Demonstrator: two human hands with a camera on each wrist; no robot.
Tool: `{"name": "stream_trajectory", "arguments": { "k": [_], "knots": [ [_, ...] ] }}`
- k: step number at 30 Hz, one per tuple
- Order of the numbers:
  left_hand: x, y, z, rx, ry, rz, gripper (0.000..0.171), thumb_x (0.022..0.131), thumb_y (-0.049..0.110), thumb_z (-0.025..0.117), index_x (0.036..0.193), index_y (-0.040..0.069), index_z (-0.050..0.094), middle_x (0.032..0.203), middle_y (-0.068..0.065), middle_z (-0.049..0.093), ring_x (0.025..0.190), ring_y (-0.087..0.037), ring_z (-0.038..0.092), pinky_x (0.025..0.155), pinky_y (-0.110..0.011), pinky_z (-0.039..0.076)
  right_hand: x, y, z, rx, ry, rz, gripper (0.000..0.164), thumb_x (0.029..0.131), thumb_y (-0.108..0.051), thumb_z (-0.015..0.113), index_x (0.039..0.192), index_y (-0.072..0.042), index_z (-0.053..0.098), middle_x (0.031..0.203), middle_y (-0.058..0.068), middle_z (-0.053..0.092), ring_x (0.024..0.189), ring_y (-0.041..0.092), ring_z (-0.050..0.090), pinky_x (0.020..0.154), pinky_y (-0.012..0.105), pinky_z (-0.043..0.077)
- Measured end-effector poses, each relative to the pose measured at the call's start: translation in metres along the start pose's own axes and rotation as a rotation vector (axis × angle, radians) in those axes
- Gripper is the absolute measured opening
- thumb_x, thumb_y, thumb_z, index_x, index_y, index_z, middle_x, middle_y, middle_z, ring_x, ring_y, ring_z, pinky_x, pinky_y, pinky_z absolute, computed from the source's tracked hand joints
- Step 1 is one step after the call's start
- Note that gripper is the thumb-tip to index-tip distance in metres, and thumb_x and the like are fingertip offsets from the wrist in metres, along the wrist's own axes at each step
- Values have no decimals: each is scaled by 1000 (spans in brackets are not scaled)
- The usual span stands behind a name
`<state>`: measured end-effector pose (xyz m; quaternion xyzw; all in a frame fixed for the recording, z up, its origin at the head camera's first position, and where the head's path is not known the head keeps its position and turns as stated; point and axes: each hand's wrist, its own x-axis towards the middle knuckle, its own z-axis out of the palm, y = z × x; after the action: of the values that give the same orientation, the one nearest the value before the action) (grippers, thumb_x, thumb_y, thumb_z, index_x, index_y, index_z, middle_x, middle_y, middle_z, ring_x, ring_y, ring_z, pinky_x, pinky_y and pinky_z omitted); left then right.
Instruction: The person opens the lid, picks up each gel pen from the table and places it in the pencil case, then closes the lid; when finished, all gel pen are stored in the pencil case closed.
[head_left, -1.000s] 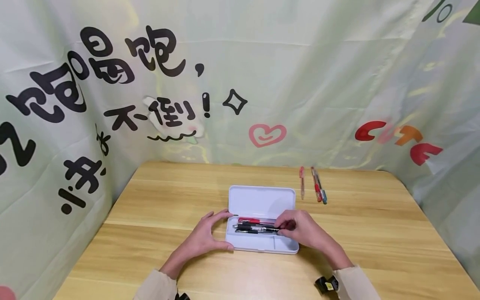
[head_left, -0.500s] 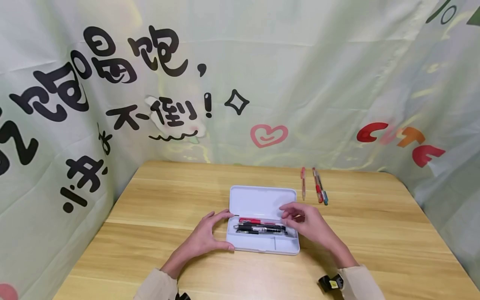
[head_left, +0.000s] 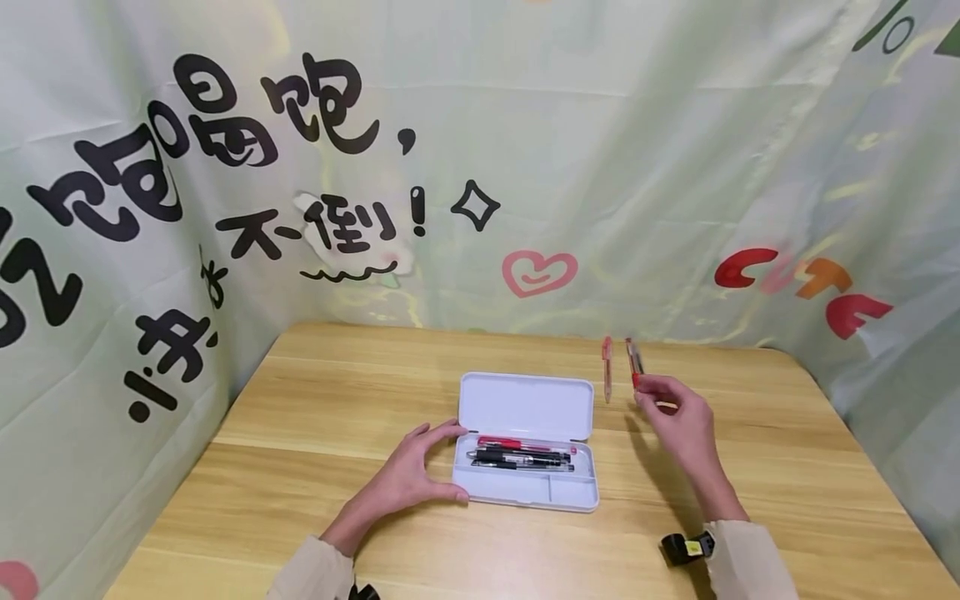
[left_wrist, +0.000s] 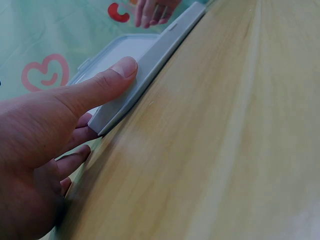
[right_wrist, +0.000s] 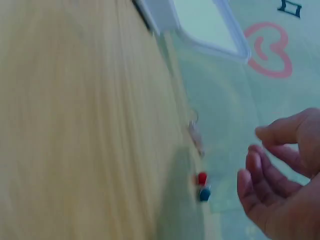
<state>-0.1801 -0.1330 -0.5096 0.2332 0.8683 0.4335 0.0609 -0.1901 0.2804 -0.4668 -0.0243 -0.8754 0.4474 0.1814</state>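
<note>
A white pencil case (head_left: 527,407) lies with its lid raised, and several pens (head_left: 517,457) with red and black parts fill its back compartment. My left hand (head_left: 401,477) holds the case's left end, thumb along the front edge and fingers round the side, as the left wrist view also shows. To the right, my right hand (head_left: 684,425) reaches over two pens (head_left: 635,360) lying side by side, fingers bent and parted. The right wrist view shows their red end (right_wrist: 201,178) and teal end (right_wrist: 205,194) apart from the fingertips. A pink pen (head_left: 607,371) lies just left of them.
The wooden table (head_left: 322,383) extends around the case on every side. A pale curtain (head_left: 637,167) with printed lettering and a pink heart hangs close behind its back edge. Black straps with small devices (head_left: 686,548) sit at the wrists.
My right hand has left the pens inside the case and moved right, over the two pens on the table. The left hand has stayed at the case.
</note>
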Motion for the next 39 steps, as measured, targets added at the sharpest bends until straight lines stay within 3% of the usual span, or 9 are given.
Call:
{"name": "stream_trajectory", "arguments": {
  "k": [3,8,14,17,23,26,32,39],
  "knots": [
    [-1,0,0,0,-5,-19,89,63,53,95,141,27,60,157,-7,47,144,-53,30,115,-73,22,1,9,-5,-54,-17,66,29,97,-8,70,124,1,68,111,19,71,96,15,65,73,7,50],
    [-1,0,-1,-3,2,-17,90,63,52,96,141,27,59,157,-8,48,143,-55,30,114,-74,22,8,23,-11,-139,-114,112,39,94,-4,72,131,4,62,116,26,66,103,39,65,71,20,53],
    [-1,-1,1,-16,4,-7,89,63,52,96,141,28,60,157,-7,48,144,-53,30,116,-71,21,16,32,-19,-152,-165,161,44,93,-7,71,133,8,59,119,28,61,104,39,60,60,21,52],
    [-1,-1,3,-14,0,-3,89,63,55,94,141,28,59,157,-5,48,144,-52,31,116,-71,21,17,35,-21,-164,-197,165,45,94,-7,71,133,9,57,119,29,61,104,39,59,61,23,54],
    [0,-2,2,8,12,10,89,63,55,94,141,28,59,156,-4,48,144,-50,32,117,-70,22,26,36,-15,-252,-208,80,43,91,-3,68,129,13,58,110,29,65,98,41,64,74,47,57],
    [0,-3,0,17,16,3,89,63,55,95,141,29,59,156,-3,48,144,-50,32,117,-70,22,32,36,-12,-282,-209,52,38,90,0,66,124,14,60,104,28,67,92,40,66,76,53,56],
    [0,-4,-1,25,21,-1,89,63,55,95,141,29,59,156,-3,49,144,-50,33,117,-70,22,37,37,-17,-300,-193,54,24,91,-2,69,111,11,68,95,22,71,84,33,66,67,41,54],
    [0,-5,1,21,17,-5,89,63,57,94,141,31,59,156,-2,49,144,-53,31,114,-74,24,31,40,-29,-298,-167,106,24,90,-6,70,109,9,71,92,17,73,81,28,65,64,33,50]
  ]
}}
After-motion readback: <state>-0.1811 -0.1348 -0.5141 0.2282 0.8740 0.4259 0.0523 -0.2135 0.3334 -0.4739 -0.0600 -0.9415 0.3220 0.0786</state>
